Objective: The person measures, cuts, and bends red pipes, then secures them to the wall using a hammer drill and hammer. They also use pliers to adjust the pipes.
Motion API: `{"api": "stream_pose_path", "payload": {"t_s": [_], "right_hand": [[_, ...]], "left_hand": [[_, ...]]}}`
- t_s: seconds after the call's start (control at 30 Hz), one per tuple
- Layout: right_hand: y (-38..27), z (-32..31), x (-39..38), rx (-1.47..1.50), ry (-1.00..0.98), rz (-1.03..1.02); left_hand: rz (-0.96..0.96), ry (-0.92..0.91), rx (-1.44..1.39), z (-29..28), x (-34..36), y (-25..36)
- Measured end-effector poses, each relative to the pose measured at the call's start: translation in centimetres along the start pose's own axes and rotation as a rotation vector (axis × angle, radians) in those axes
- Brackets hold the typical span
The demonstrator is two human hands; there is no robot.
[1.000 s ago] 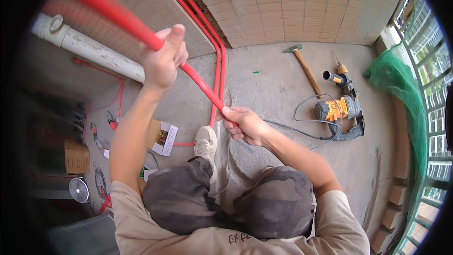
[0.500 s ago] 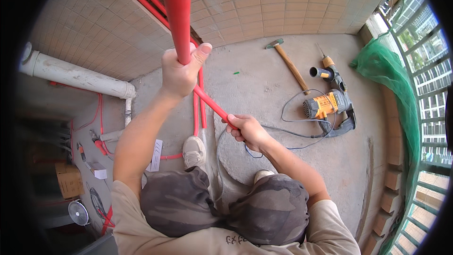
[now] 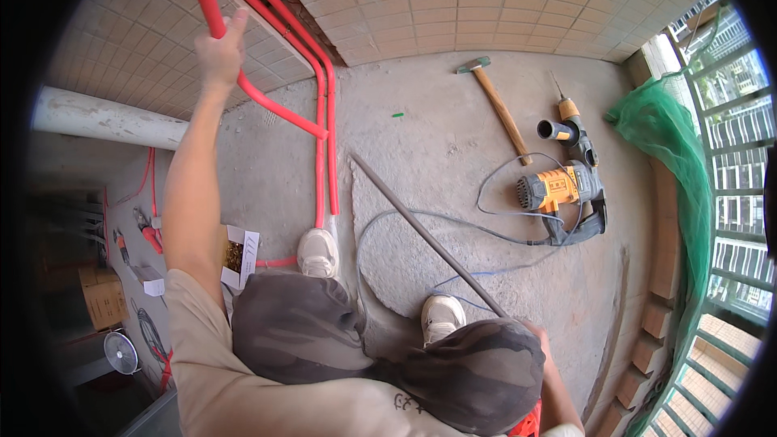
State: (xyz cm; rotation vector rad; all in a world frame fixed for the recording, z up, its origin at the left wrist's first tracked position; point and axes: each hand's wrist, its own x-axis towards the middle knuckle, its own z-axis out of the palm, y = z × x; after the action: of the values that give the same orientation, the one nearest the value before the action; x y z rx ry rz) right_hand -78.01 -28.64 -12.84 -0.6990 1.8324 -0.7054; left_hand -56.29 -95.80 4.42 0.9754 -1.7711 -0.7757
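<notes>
My left hand (image 3: pixel 220 53), raised at the upper left, is closed round a bent red conduit pipe (image 3: pixel 279 109). Its lower leg slants down to an end in front of two upright red pipes (image 3: pixel 320 170). At the lower right, my right hand (image 3: pixel 541 338) is partly hidden behind my knee. It grips the near end of a long dark grey rod, which looks like a pipe-bending spring (image 3: pixel 425 235). The spring slants up and left over the rough concrete, apart from the red pipe.
A hammer (image 3: pixel 500 113) and an orange-black rotary hammer drill (image 3: pixel 566 186) with its cable lie on the floor at right. Green netting (image 3: pixel 676 137) hangs by the railing. An opened white box (image 3: pixel 239 255), a white pipe (image 3: pixel 109 117) and a small fan (image 3: pixel 121 354) are at left.
The left hand has carried the red pipe up and left. My right hand has left the pipe's lower end and drawn back to my right knee, with the spring now in view.
</notes>
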Motion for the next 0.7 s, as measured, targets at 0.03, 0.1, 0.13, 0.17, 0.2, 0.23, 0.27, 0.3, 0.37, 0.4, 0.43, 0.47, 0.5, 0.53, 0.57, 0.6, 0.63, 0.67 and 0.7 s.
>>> {"api": "stream_pose_path", "payload": {"t_s": [0.03,0.1,0.13,0.17,0.2,0.23,0.27,0.3,0.37,0.4,0.43,0.47,0.5,0.53,0.57,0.6,0.63,0.67,0.7], "right_hand": [[4.4,-0.5,-3.2,-0.015,0.087,-0.022],[9.1,-1.4,-7.1,-0.042,0.191,0.083],[10.9,-1.3,-8.2,-0.043,0.250,0.222],[11.4,-1.4,-8.3,-0.051,0.284,0.321],[11.5,-1.5,-8.1,-0.065,0.321,0.395],[10.8,-1.8,-7.0,-0.074,0.353,0.413],[9.1,-2.2,-5.6,-0.083,0.401,0.382],[6.4,-2.9,-3.9,-0.087,0.450,0.308],[-1.1,-4.4,0.6,-0.091,0.529,0.078],[-5.6,-5.1,2.9,-0.090,0.557,-0.050],[-10.8,-5.7,5.4,-0.089,0.561,-0.202],[-15.9,-5.9,7.8,-0.087,0.555,-0.350],[-20.9,-5.6,10.3,-0.088,0.531,-0.496],[-25.9,-5.0,12.8,-0.086,0.499,-0.637],[-30.6,-4.1,15.1,-0.085,0.460,-0.768],[-35.2,-3.2,17.1,-0.090,0.429,-0.873],[-39.4,-2.5,18.9,-0.083,0.406,-0.936],[-42.9,-1.4,20.7,-0.059,0.371,-0.950],[-45.3,-1.2,21.7,-0.042,0.377,-0.936]], "left_hand": [[0.009,-0.054,-0.034,-0.3,0.7,-0.9],[0.016,-0.158,-0.096,-1.2,1.1,-2.9],[0.017,-0.202,-0.074,0.3,1.2,-1.7],[-0.002,-0.266,-0.169,0.8,1.2,-2.7],[0.027,-0.311,-0.192,2.1,1.2,-3.6],[0.017,-0.344,-0.178,2.8,1.7,-5.2],[-0.016,-0.434,-0.197,4.0,1.6,-5.5],[0.027,-0.474,-0.209,5.2,1.6,-6.2],[0.007,-0.511,-0.279,7.3,1.7,-7.3],[-0.012,-0.512,-0.307,8.4,1.5,-7.8],[-0.026,-0.511,-0.327,9.0,1.3,-8.2],[-0.057,-0.532,-0.343,9.9,0.9,-8.7],[-0.093,-0.547,-0.348,10.4,0.2,-8.8],[-0.102,-0.532,-0.347,11.1,-0.6,-8.6],[-0.118,-0.512,-0.343,11.6,-1.7,-8.3],[-0.097,-0.505,-0.359,13.0,-2.3,-9.0],[-0.126,-0.520,-0.391,14.6,-3.3,-8.5],[-0.123,-0.539,-0.345,15.8,-4.5,-7.8],[0.026,-0.541,-0.309,17.0,-5.6,-5.9]]}}
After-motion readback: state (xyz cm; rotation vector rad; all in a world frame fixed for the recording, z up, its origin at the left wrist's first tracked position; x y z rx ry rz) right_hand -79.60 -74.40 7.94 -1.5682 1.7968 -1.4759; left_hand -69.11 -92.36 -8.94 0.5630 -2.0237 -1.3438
